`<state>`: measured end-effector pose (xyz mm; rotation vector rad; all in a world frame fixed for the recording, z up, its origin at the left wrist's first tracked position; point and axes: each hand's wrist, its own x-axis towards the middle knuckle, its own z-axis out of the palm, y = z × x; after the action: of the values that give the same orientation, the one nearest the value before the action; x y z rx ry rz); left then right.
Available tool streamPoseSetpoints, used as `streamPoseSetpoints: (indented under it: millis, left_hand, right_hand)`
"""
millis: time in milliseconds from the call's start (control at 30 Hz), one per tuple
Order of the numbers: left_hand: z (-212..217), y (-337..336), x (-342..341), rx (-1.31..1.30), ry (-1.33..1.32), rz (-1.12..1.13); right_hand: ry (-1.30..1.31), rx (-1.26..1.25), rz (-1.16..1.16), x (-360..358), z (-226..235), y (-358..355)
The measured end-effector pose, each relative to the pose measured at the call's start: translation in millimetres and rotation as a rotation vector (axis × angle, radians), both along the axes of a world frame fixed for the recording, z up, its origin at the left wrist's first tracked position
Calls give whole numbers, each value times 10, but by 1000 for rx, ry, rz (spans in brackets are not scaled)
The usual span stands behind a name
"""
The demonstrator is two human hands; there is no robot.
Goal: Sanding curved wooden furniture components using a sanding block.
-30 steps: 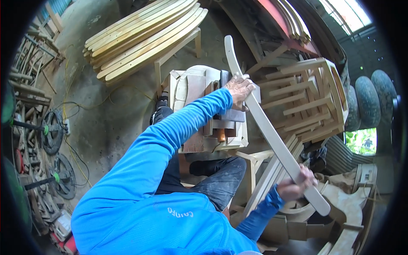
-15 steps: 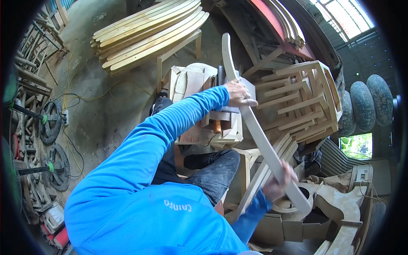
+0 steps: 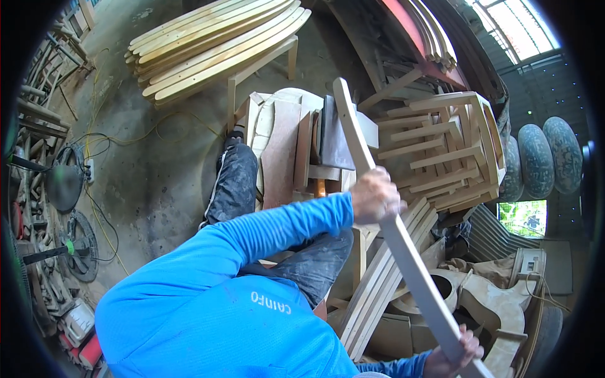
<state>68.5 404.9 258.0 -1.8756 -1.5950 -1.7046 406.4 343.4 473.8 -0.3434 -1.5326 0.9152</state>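
A long, slightly curved wooden slat (image 3: 413, 268) slants across the view, from the machine at upper middle down to the lower right. My left hand (image 3: 376, 196) is wrapped round its upper half. Near its lower end my right hand (image 3: 455, 354) grips it too. Just left of the slat's far end stands a flat dark grey plate (image 3: 336, 137) on a wooden bench (image 3: 282, 142), with an orange part (image 3: 320, 188) below it. The far end overlaps the plate in view; whether they touch I cannot tell.
Pale curved slats (image 3: 220, 47) are piled at the upper left, and more slats (image 3: 387, 277) lean under my held piece. Wooden frames (image 3: 450, 151) are stacked at the right, above cut wooden parts (image 3: 498, 296). Yellow cords (image 3: 170, 116) cross the floor.
Both hands have moved down and toward the right with the slat, drawing its far end back past the grey plate. More of the plate now shows.
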Motion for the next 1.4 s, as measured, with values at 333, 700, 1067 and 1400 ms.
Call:
streamPoseSetpoints:
  millis: [333,700,1067,1400]
  left_hand:
    - [-665,-324,-996,-441,-286,282]
    - [-274,-868,-681,-370,7,303]
    - [482,-667,693,71,162,-206]
    - [-195,-132,-613,-64,-28,42]
  right_hand:
    - [-185,269,183,-3065,-2131,1248]
    - [-456,258,52,-2399,-2126,829]
    - [-439,309,162,291,36,-663]
    - [-702,480,261,-1403,-242,137]
